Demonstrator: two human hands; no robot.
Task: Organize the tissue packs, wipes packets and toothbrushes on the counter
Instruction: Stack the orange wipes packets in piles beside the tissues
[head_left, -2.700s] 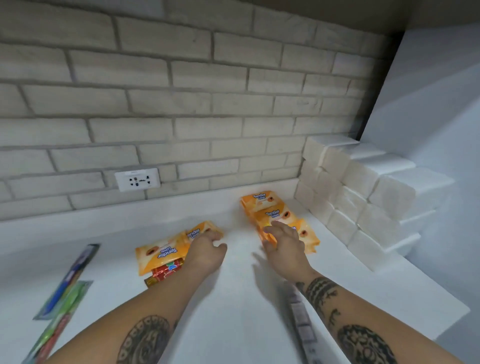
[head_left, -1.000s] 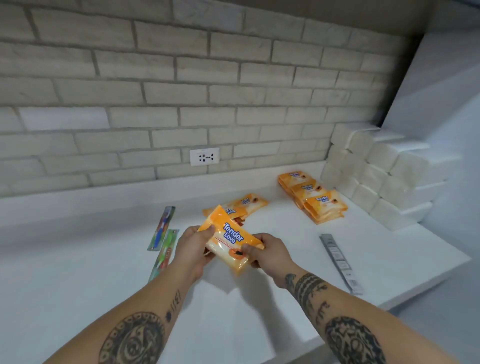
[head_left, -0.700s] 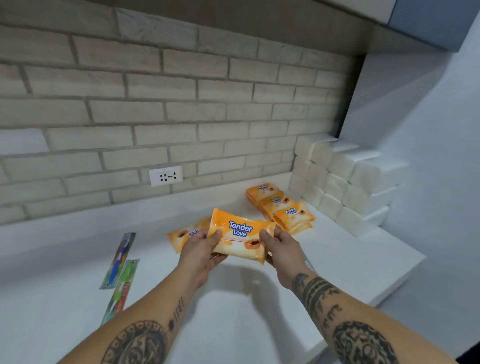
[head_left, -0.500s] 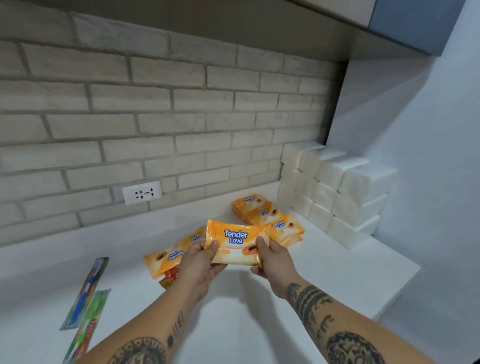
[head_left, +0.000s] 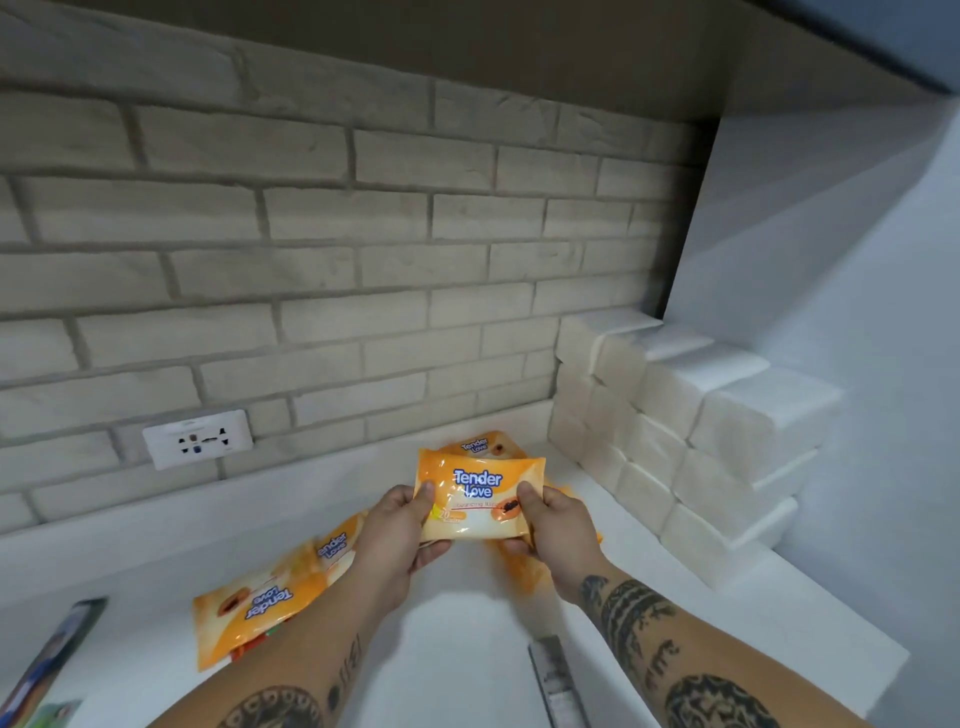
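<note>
My left hand (head_left: 395, 540) and right hand (head_left: 553, 525) both gripping one orange wipes packet (head_left: 480, 496) above the tabletop (head_left: 467, 649), more packets (head_left: 270, 608) lying below, tissue packs (head_left: 691, 431) stacked right

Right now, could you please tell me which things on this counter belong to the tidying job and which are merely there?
Part of the job:
- orange Tender Love wipes packet, held by left hand and right hand
- loose orange wipes packets
- stacked white tissue packs
- packaged toothbrushes

Merely there:
- white wall socket
- beige brick wall
</note>
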